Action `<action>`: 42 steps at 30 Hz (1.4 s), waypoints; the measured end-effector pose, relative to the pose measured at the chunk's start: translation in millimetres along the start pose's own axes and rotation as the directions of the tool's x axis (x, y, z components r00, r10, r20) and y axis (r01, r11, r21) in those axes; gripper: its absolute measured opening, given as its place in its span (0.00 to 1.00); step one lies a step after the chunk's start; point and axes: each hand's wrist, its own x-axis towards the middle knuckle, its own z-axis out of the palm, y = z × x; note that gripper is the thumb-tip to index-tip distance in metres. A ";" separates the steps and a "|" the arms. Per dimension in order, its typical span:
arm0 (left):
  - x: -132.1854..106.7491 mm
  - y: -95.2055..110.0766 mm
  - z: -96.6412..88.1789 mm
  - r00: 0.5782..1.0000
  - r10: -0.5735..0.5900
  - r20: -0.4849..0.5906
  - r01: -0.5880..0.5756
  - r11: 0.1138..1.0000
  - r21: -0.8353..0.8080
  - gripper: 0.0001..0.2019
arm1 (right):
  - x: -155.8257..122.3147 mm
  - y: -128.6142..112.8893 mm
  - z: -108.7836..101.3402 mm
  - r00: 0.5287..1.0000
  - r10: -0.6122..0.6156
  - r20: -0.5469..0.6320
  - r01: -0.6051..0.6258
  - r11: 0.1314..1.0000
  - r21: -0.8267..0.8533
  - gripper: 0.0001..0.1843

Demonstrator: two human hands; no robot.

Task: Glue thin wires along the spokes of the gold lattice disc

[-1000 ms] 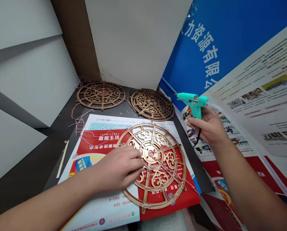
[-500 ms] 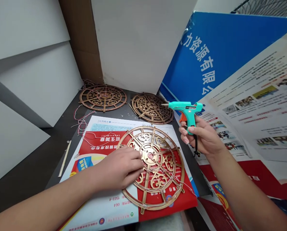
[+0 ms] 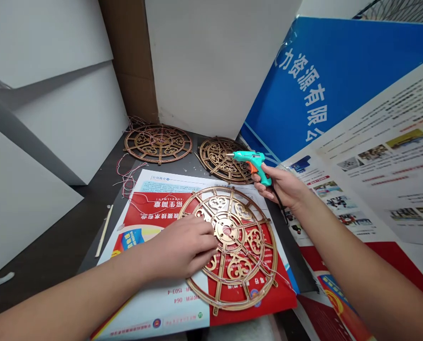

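Observation:
A round gold-brown openwork wheel (image 3: pixel 232 235) with scroll patterns lies on a red and white printed sheet (image 3: pixel 154 303). My left hand (image 3: pixel 184 246) is closed over its left side beside the hub; the fingertips are hidden below the hand. Thin pinkish wire (image 3: pixel 278 274) runs across the wheel's lower right and past its edge. In my right hand (image 3: pixel 282 187) is a turquoise hot glue gun (image 3: pixel 248 156) with an orange trigger. Its metal nozzle points left, raised beyond the wheel's upper edge and in front of a second, darker wheel (image 3: pixel 218 158).
Another openwork wheel (image 3: pixel 157 142) lies at the back left, with tangled thin wires (image 3: pixel 128 180) beside it. A pale stick (image 3: pixel 103 232) and a white scrap (image 3: pixel 4 278) lie on the dark table to the left. White panels and a blue printed board (image 3: pixel 339 57) stand around.
My right hand has moved the glue gun left and slightly down, tilting its handle. My left hand keeps its place on the wheel. The whole view has shifted slightly.

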 end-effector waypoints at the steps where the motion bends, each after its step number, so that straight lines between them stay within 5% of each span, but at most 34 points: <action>1: 0.1 0.3 -0.4 1.000 -0.003 0.003 0.003 1.000 0.001 0.09 | 2.8 -2.3 0.9 1.000 0.014 0.023 -0.014 1.000 -0.026 0.19; 7: 0.8 2.1 -2.5 0.999 -0.020 0.034 0.020 1.000 0.014 0.11 | 9.6 -18.1 18.1 0.976 0.073 0.204 -0.022 0.970 -0.241 0.27; 16: 0.1 2.4 -1.7 0.999 -0.009 0.039 0.006 0.998 0.063 0.10 | 7.7 -40.3 27.7 0.949 -0.082 0.305 0.222 0.861 -0.457 0.26; 23: -1.5 9.8 0.2 0.997 0.071 -0.004 -0.069 0.986 0.149 0.06 | 30.6 -28.5 13.6 0.967 -0.089 0.241 0.218 0.777 -0.590 0.31; 30: -2.7 24.3 -0.6 0.956 0.293 0.015 -0.292 0.945 0.148 0.06 | 54.3 -0.1 1.6 0.988 -0.071 0.138 0.153 0.600 -0.785 0.21; 42: -3.2 22.3 1.2 0.960 0.275 0.040 -0.278 0.951 0.133 0.05 | 56.0 27.6 15.1 0.976 -0.209 0.057 0.122 0.312 -0.942 0.20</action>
